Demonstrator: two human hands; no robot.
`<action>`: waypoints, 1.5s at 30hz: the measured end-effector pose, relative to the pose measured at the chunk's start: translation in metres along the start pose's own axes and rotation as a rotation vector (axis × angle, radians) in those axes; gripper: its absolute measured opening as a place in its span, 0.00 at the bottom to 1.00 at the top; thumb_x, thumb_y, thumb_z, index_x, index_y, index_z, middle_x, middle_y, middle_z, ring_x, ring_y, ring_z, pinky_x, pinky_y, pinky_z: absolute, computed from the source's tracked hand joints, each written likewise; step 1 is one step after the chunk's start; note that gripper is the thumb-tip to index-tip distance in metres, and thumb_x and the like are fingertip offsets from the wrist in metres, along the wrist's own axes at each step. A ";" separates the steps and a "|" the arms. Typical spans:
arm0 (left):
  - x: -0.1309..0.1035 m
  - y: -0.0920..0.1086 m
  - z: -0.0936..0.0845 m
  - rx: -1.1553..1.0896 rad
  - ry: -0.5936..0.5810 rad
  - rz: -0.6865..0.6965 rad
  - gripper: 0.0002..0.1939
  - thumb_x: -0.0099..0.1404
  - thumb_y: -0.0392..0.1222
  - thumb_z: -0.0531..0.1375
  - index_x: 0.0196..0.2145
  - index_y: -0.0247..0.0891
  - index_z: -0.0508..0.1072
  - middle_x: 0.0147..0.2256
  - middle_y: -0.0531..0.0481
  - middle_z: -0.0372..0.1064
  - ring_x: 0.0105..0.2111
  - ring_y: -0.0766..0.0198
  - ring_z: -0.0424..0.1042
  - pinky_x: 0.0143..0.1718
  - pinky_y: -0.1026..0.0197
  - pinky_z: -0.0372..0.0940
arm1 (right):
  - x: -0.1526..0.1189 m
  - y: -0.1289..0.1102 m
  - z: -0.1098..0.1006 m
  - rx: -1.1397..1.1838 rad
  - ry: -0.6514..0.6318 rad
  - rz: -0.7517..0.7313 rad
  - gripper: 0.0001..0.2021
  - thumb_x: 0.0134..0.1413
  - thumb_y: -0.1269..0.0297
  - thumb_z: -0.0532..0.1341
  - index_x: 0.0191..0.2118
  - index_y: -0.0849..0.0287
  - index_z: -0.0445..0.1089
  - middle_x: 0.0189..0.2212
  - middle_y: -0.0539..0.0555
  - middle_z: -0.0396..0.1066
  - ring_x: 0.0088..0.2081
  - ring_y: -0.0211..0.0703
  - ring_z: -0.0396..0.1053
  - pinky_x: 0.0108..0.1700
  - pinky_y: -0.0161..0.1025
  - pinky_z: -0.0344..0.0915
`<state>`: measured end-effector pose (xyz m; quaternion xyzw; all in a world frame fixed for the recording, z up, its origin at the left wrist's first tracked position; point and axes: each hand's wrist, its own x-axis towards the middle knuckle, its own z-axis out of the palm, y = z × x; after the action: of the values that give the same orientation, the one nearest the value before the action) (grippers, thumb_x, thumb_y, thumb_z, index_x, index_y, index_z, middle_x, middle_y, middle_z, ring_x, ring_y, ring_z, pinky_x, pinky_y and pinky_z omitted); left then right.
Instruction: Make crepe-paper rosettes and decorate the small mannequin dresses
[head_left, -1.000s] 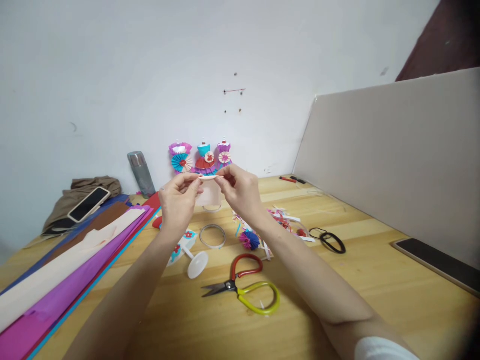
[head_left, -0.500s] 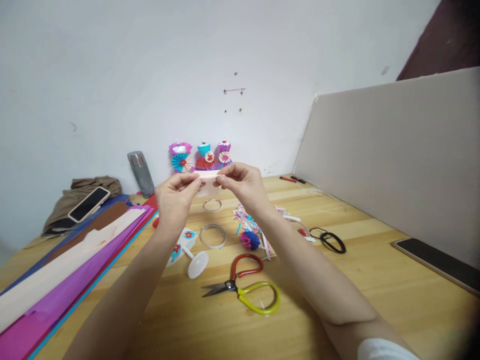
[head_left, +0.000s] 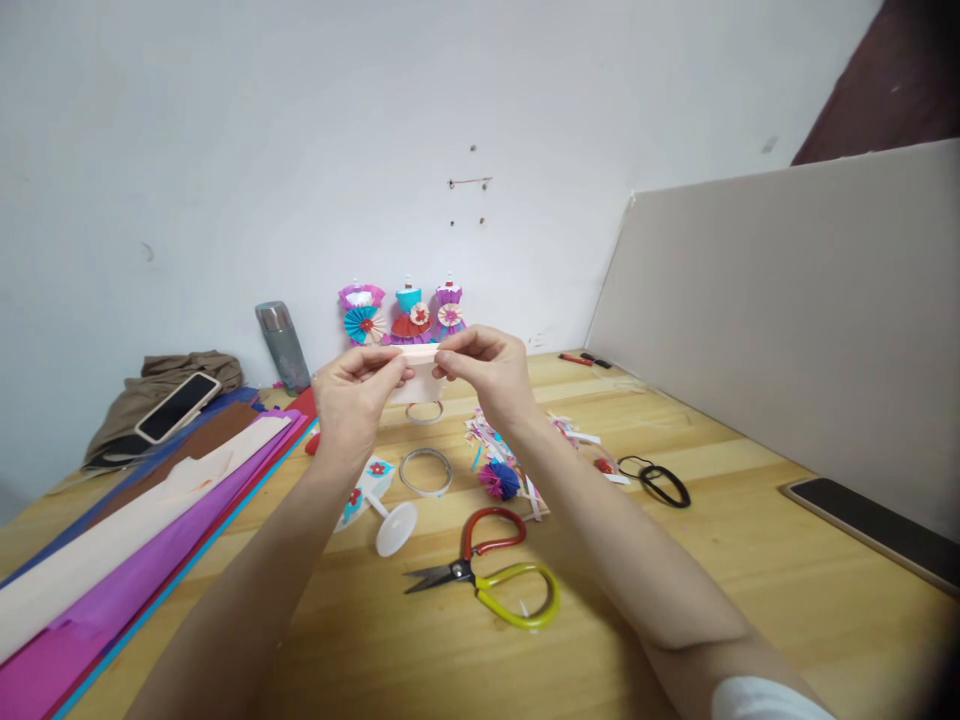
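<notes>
At eleven o'clock from the scissors [head_left: 462,571], it's paper [head_left: 417,354], left hand [head_left: 352,392] and right hand [head_left: 495,375] pinching its sides, fingers [head_left: 389,373] closed on it; three dresses [head_left: 409,326] stand beyond, at twelve.

I'm noting: grey flask [head_left: 283,350] standing at 9 o'clock; black band [head_left: 679,500] and phone [head_left: 874,524] lying at 4 o'clock.

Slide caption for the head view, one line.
Left hand and right hand pinch pale pink paper above a wooden table, with red-and-yellow-handled scissors lying nearer the camera.
</notes>
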<state>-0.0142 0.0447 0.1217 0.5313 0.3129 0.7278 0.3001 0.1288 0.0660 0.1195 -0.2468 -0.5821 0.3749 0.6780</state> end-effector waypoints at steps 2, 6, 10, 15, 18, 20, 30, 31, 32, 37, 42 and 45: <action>0.000 0.000 0.000 -0.010 0.000 0.001 0.05 0.47 0.36 0.69 0.25 0.36 0.78 0.21 0.52 0.75 0.23 0.64 0.75 0.28 0.63 0.71 | 0.000 0.000 0.000 0.001 0.002 -0.005 0.05 0.38 0.67 0.68 0.23 0.60 0.72 0.17 0.48 0.73 0.21 0.35 0.68 0.26 0.34 0.64; 0.000 -0.002 0.000 -0.015 0.004 0.022 0.05 0.47 0.35 0.68 0.25 0.36 0.78 0.21 0.53 0.75 0.22 0.66 0.75 0.28 0.64 0.71 | -0.001 0.001 0.001 -0.012 0.016 -0.018 0.05 0.38 0.66 0.68 0.23 0.60 0.72 0.17 0.48 0.72 0.21 0.36 0.68 0.26 0.35 0.65; -0.001 -0.003 0.000 -0.015 0.027 0.056 0.04 0.47 0.35 0.68 0.25 0.36 0.78 0.21 0.54 0.74 0.21 0.66 0.75 0.27 0.64 0.71 | -0.003 0.003 0.003 -0.002 0.024 -0.042 0.05 0.39 0.67 0.68 0.24 0.59 0.72 0.18 0.47 0.71 0.21 0.36 0.69 0.28 0.36 0.66; -0.001 -0.003 -0.002 0.068 0.032 0.100 0.06 0.49 0.37 0.69 0.28 0.36 0.79 0.24 0.52 0.76 0.23 0.65 0.75 0.28 0.63 0.72 | -0.004 0.004 0.005 0.029 0.042 -0.075 0.05 0.40 0.68 0.68 0.26 0.59 0.73 0.20 0.46 0.71 0.21 0.34 0.68 0.29 0.35 0.68; 0.001 -0.004 -0.006 0.128 -0.001 0.144 0.09 0.52 0.39 0.69 0.33 0.37 0.81 0.29 0.50 0.78 0.25 0.64 0.76 0.31 0.61 0.73 | -0.003 0.007 0.004 0.036 0.019 -0.119 0.05 0.40 0.68 0.68 0.27 0.59 0.74 0.21 0.46 0.72 0.23 0.34 0.69 0.30 0.35 0.69; 0.002 -0.007 -0.009 0.162 -0.019 0.185 0.09 0.53 0.40 0.68 0.35 0.37 0.81 0.31 0.49 0.79 0.26 0.64 0.76 0.32 0.61 0.74 | -0.002 0.009 0.002 0.012 -0.006 -0.173 0.03 0.42 0.69 0.68 0.28 0.58 0.75 0.22 0.47 0.73 0.24 0.35 0.71 0.31 0.36 0.70; 0.002 -0.009 -0.016 0.505 -0.044 0.575 0.07 0.62 0.35 0.62 0.36 0.41 0.81 0.34 0.52 0.79 0.35 0.63 0.77 0.41 0.60 0.71 | -0.001 0.023 -0.003 -0.251 -0.003 -0.471 0.08 0.54 0.70 0.64 0.39 0.53 0.77 0.33 0.51 0.75 0.32 0.38 0.73 0.37 0.38 0.70; 0.002 -0.009 -0.016 0.522 -0.041 0.601 0.07 0.63 0.35 0.62 0.36 0.41 0.81 0.34 0.52 0.79 0.35 0.63 0.77 0.41 0.60 0.71 | -0.001 0.023 -0.003 -0.284 0.008 -0.499 0.07 0.54 0.70 0.64 0.39 0.53 0.77 0.33 0.51 0.75 0.33 0.38 0.73 0.37 0.38 0.70; 0.002 -0.010 -0.016 0.537 -0.036 0.624 0.07 0.63 0.35 0.62 0.36 0.41 0.80 0.34 0.52 0.79 0.34 0.63 0.77 0.40 0.60 0.71 | -0.001 0.023 -0.003 -0.317 0.016 -0.529 0.07 0.55 0.70 0.64 0.39 0.54 0.77 0.33 0.51 0.75 0.34 0.39 0.73 0.38 0.38 0.69; 0.002 -0.012 -0.016 0.605 -0.004 0.707 0.07 0.63 0.33 0.62 0.36 0.40 0.80 0.33 0.52 0.79 0.34 0.63 0.77 0.40 0.61 0.70 | -0.003 0.020 -0.002 -0.501 0.027 -0.641 0.06 0.58 0.71 0.61 0.38 0.56 0.75 0.32 0.52 0.75 0.34 0.39 0.72 0.38 0.37 0.68; 0.002 -0.015 -0.015 0.641 0.020 0.697 0.08 0.63 0.31 0.61 0.35 0.40 0.79 0.33 0.52 0.79 0.35 0.63 0.77 0.40 0.62 0.70 | -0.004 0.020 -0.002 -0.669 0.048 -0.693 0.05 0.60 0.71 0.59 0.36 0.58 0.72 0.31 0.53 0.74 0.33 0.40 0.71 0.37 0.37 0.67; 0.002 -0.019 -0.015 0.642 0.045 0.648 0.07 0.62 0.32 0.61 0.34 0.41 0.79 0.32 0.52 0.79 0.34 0.63 0.77 0.39 0.62 0.70 | -0.004 0.022 -0.001 -0.710 0.055 -0.698 0.05 0.61 0.70 0.58 0.36 0.59 0.71 0.31 0.54 0.74 0.33 0.41 0.71 0.36 0.37 0.66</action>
<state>-0.0268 0.0561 0.1047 0.6521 0.3465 0.6617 -0.1297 0.1252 0.0757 0.0998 -0.2627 -0.7036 -0.1026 0.6523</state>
